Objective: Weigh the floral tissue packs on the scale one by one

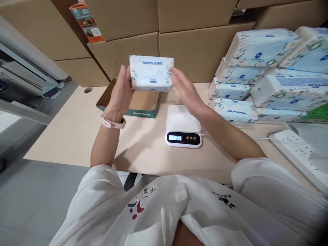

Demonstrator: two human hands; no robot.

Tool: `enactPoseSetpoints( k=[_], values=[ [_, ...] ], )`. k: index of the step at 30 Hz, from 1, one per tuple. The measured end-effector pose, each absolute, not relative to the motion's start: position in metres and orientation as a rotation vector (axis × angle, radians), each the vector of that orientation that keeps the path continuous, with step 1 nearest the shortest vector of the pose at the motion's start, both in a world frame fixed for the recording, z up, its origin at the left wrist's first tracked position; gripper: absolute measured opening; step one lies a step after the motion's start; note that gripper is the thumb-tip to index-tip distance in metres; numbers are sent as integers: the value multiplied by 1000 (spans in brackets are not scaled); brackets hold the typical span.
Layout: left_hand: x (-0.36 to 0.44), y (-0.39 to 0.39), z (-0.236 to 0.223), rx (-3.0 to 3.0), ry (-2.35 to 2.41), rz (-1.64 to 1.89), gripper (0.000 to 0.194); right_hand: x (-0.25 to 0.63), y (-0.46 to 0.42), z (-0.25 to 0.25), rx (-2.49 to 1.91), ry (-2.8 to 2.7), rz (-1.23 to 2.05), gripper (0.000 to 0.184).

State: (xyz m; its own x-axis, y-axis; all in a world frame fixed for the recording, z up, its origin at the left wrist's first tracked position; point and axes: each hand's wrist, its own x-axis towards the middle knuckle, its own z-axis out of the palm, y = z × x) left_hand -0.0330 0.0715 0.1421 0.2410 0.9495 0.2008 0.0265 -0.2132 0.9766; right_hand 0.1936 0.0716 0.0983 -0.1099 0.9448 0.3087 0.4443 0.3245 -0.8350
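Observation:
A white tissue pack point(151, 72) with blue lettering and leaf prints is held up between my two hands. My left hand point(122, 89) grips its left end, and my right hand point(186, 89), slightly blurred, closes on its right end. Behind and below the pack is a shallow open carton point(143, 113), brown inside with a green side, partly covered by the pack and my left hand. On the table, below my right hand, lies a white digital scale point(183, 119); its lit display reads 0.0 and its plate bears nothing.
Several similar tissue packs point(258, 51) are stacked at the right. Brown cardboard boxes point(187, 53) form a wall along the table's back. A white power strip point(294, 147) lies at the right, with a cable running to the scale. The wooden table's point(64, 136) edge is at the left.

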Motion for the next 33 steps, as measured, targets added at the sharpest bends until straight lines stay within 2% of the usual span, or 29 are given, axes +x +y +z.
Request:
enactPoseSetpoints(
  k=[4,6,9,15,18,24,33],
  values=[
    [7,22,123,1407,854,1009,58,259,3,101,-1360,-1636,823,77],
    [22,14,104,1312,814,894,63,280,-18,97,-1432,-1601,817,78],
    [34,12,82,1210,798,817,74,297,-31,84,-1491,-1548,837,79],
    [34,14,64,1219,846,811,77,300,-30,47,-1485,-1521,903,79],
    [26,17,47,1266,902,830,84,298,-35,36,-1453,-1597,803,84],
    [5,13,10,1292,1057,1011,101,300,-58,10,-1400,-1550,383,72],
    [0,12,15,1275,978,1009,97,302,-62,7,-1292,-1436,180,66]
  ],
)
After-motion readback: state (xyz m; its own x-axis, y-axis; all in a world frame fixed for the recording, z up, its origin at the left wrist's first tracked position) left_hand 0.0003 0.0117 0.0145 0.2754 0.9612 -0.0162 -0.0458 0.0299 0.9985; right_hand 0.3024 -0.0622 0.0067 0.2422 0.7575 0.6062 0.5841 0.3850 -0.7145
